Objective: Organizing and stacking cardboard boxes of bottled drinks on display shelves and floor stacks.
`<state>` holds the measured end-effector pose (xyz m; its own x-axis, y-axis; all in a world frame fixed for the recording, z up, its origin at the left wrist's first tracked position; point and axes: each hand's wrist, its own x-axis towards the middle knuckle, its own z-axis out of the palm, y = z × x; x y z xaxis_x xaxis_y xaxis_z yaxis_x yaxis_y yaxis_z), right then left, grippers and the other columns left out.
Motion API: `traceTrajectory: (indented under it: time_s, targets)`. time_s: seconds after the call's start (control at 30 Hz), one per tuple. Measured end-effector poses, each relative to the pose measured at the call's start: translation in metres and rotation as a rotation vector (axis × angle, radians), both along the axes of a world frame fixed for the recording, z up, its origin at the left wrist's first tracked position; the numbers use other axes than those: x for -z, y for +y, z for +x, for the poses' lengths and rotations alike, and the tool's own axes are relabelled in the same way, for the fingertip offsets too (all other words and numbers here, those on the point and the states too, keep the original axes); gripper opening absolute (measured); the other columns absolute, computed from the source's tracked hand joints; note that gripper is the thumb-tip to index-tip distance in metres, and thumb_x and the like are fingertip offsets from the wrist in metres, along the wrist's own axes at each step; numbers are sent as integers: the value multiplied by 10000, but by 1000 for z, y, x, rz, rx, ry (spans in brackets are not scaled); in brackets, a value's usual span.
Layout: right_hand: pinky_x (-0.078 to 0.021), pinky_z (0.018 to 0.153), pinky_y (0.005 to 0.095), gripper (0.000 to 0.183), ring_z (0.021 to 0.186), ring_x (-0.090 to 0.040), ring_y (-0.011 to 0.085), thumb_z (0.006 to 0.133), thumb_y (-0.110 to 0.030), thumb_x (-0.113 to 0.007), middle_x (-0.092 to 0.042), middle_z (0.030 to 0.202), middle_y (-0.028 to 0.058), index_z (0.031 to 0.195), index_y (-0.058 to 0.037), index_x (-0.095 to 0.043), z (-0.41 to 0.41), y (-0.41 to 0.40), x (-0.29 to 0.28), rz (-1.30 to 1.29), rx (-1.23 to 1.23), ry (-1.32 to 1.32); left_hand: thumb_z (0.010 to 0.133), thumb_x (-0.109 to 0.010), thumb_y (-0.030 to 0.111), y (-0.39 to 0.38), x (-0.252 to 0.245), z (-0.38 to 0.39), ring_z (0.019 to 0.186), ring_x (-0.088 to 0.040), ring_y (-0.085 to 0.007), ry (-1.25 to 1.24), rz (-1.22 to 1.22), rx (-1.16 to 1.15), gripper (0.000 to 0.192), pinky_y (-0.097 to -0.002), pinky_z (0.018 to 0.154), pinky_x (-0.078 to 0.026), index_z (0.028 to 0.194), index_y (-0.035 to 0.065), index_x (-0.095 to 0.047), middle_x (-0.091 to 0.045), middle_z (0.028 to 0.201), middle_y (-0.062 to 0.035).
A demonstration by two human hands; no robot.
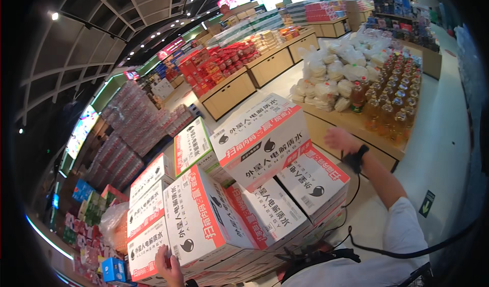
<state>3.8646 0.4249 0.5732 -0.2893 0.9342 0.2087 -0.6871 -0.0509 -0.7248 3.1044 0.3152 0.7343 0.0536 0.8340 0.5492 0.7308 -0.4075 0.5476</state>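
White, red-banded cardboard cartons of bottled drink are stacked before me. At the lower left, my left hand point(169, 266) is at the seam between a low carton point(146, 247) and a taller one point(187, 218). Its fingers hold nothing; whether they press on the cardboard I cannot tell. My right hand point(341, 138), slightly blurred, is held out in the air with nothing in it, right of the highest carton point(263, 134). That carton sits askew over two lower ones, the middle carton point(267, 210) and the right carton point(311, 184). A green-edged carton point(193, 145) stands behind.
A wooden display platform point(344, 128) at the right bears bagged goods point(328, 84) and oil bottles point(397, 92). Beyond stand wooden cabinets point(229, 100) with red packages. Shrink-wrapped stacks point(130, 126) rise at the left. A black cable point(412, 253) crosses my front.
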Motion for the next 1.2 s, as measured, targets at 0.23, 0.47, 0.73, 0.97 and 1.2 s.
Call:
traceTrajectory:
  time_s: [0.23,0.47,0.73,0.97,1.2]
  targets:
    - [-472,883,353,509,1043,-521,279,863,-221,-593,-510,1213,141,1294,0,-436,-20,135,-132,332,542,-1105,949,-514,190,-11,8,58,1005,-555,-245,-233,-62,-183,424,-324,801,-496,1297,-31,-414,-510,1195,-181]
    - [-375,1011,404,631,1212,-455,341,834,-421,-596,-424,1360,162,1305,-34,-431,-88,204,-160,589,647,-1646,918,-542,187,-6,-29,130,986,-542,-386,470,239,-222,315,-401,860,-435,1091,-74,-571,-571,1087,-261]
    - [-346,1038,365,619,1232,-446,310,880,-343,-588,-468,1307,243,1320,49,-402,-64,209,-115,415,492,-1142,899,-574,191,13,-17,131,963,-555,-365,270,106,-290,333,-390,832,-456,1093,-79,-564,-583,1070,-251]
    - [-157,1138,357,738,1407,-121,231,943,-346,-497,-111,1535,121,1484,-75,-74,-77,200,-91,261,341,-488,868,-598,178,7,-16,127,931,-539,-386,355,203,-281,321,-429,842,-434,1071,-67,-556,-583,1040,-239]
    - [-241,1106,354,596,1333,-313,240,983,-291,-360,-278,1476,151,1471,-36,-131,-105,138,-97,89,290,-116,821,-615,178,2,-15,125,949,-523,-394,337,188,-316,337,-443,845,-424,1082,-27,-564,-583,1054,-218]
